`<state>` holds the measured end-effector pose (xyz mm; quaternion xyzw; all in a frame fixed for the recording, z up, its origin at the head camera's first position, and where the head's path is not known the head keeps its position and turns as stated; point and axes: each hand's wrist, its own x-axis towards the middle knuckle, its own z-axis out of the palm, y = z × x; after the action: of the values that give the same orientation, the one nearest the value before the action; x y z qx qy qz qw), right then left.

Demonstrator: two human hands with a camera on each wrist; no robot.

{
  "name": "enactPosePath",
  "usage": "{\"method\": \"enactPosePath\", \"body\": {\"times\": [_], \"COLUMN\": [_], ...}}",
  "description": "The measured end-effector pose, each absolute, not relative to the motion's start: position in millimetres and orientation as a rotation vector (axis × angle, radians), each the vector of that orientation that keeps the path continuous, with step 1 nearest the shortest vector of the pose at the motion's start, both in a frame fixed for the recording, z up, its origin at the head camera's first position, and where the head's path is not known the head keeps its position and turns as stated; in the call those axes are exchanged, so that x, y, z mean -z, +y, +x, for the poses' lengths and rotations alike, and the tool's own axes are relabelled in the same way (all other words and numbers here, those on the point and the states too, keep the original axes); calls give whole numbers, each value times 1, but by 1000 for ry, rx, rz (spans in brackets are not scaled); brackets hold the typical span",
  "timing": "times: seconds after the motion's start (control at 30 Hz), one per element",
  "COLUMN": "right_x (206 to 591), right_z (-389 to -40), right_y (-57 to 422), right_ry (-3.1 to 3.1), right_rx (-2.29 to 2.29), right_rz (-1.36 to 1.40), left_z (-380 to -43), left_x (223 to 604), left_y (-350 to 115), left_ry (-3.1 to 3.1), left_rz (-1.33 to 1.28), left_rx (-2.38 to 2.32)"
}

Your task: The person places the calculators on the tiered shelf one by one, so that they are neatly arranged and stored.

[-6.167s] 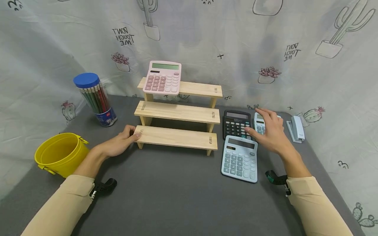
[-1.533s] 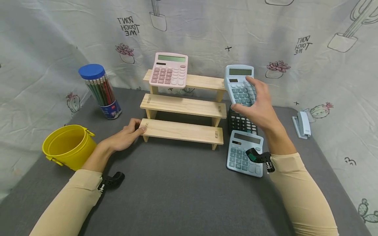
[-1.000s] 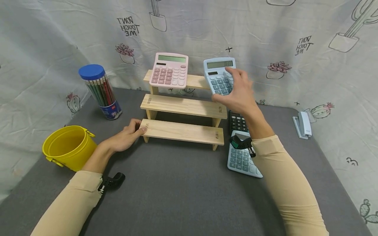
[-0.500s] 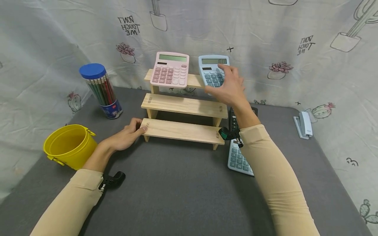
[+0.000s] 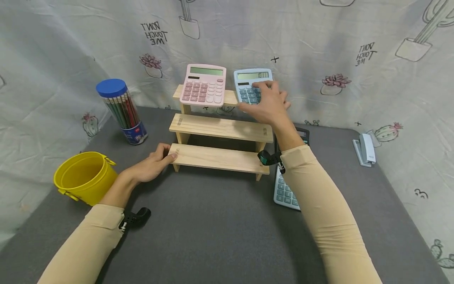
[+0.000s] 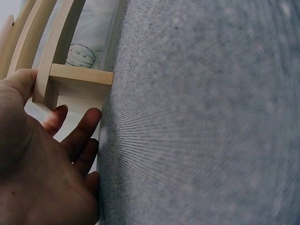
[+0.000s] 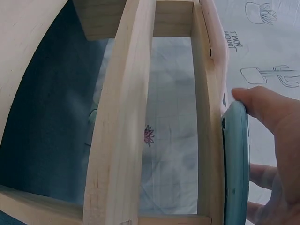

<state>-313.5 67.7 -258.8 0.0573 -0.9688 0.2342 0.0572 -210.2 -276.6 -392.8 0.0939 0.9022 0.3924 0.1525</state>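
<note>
A light-blue, rectangular plastic calculator (image 5: 247, 88) is in the right hand (image 5: 267, 105), at the right end of the top board of a three-tier, pale wooden stand (image 5: 220, 127). The thumb is at its lower edge and the fingertips reach over its upper face, pinching it. Its long axis slopes up and back, roughly alongside that of a pink plastic calculator (image 5: 203, 85), with a narrow gap between them; whether it bears on the board cannot be told. The left hand (image 5: 150, 163), farther off, pinches the left end of the lowest board, thumb on top.

The light-blue display shows digits, perhaps beginning "10". Mirrored black lettering (image 5: 153, 33) on the white printed cloth (image 5: 283, 25) reads "DON'T TOUCH", its last word uncertain. The blue label (image 5: 134, 134) on the clear, blue-lidded pencil tub (image 5: 120, 108) is illegible.
</note>
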Motion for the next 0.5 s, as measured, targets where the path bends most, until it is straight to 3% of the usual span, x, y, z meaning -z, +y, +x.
{"method": "enactPosePath", "body": {"times": [0.5], "right_x": [252], "right_z": [-310], "right_y": [64], "right_ry": [-3086], "right_rx": [-546], "right_rz": [455], "left_z": [-212], "left_x": [399], "left_y": [-276], "left_ry": [2592], "left_rz": [281], "left_rx": [-1144]}}
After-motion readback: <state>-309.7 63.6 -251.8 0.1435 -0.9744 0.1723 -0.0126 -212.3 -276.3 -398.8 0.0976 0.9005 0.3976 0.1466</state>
